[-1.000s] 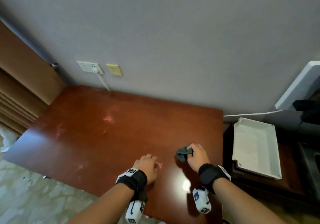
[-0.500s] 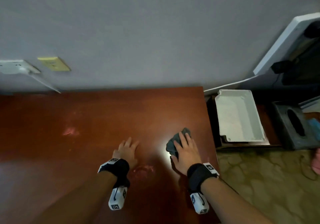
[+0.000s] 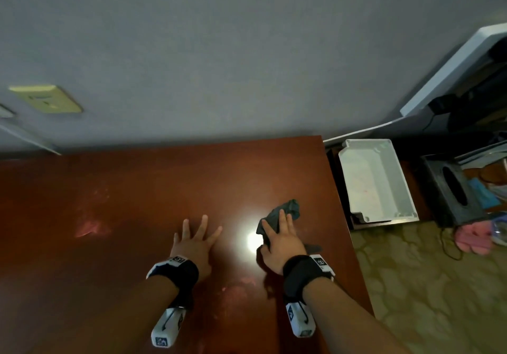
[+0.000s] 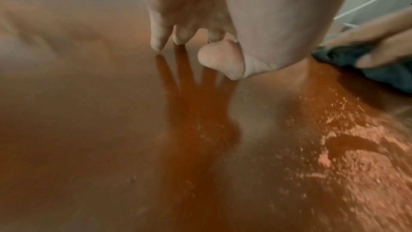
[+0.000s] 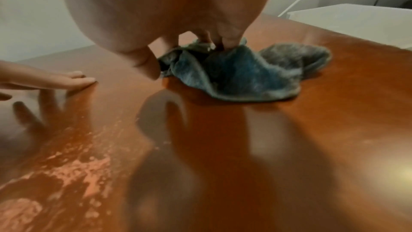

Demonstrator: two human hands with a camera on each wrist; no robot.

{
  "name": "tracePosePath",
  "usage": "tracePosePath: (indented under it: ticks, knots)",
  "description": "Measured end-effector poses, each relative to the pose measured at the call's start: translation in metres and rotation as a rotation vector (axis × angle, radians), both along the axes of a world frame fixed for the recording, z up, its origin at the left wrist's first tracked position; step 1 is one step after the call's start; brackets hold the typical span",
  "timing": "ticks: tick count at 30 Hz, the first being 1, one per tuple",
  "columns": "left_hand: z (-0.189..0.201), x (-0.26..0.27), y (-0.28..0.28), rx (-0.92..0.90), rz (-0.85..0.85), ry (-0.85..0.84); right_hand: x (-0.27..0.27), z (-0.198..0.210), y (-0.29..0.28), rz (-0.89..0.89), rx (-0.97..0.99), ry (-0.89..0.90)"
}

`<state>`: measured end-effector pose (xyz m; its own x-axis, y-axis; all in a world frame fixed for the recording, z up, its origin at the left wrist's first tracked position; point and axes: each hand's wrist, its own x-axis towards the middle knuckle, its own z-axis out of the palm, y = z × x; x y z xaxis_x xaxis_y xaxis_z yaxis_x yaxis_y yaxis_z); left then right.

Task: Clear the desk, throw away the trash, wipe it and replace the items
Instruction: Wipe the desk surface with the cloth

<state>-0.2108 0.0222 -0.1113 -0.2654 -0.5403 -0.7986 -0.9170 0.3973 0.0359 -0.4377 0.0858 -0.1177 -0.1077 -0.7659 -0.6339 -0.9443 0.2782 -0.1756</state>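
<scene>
now right hand (image 3: 282,240), extended flat, presses dark cloth (image 3: 290,207) onto desk (image 3: 137,189); left hand (image 3: 194,244) splayed flat alongside, empty.

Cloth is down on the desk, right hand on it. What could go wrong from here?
1. The cloth is bunched under the right hand, so strokes may miss the pale smears between the wrists.
2. It lies close to the desk's right edge; an outward stroke might push it off.
</scene>
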Motion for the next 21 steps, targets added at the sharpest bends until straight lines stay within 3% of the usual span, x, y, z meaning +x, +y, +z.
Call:
tracePosePath:
  ticks: [6,10,13,21]
  knots:
    - [-0.007,0.001,-0.007,0.019,0.009,0.013,0.056,-0.012,-0.04,0.139,-0.116,-0.062]
    - [-0.001,-0.004,-0.013,0.088,0.037,-0.009,0.056,-0.021,-0.043,0.202,-0.094,-0.017]
    - [0.006,-0.007,-0.015,0.1,0.033,-0.022,0.029,-0.021,-0.028,0.155,-0.076,-0.004]
    - [0.016,-0.012,-0.02,0.12,-0.003,-0.065,-0.1,-0.018,0.011,-0.209,-0.05,0.049]
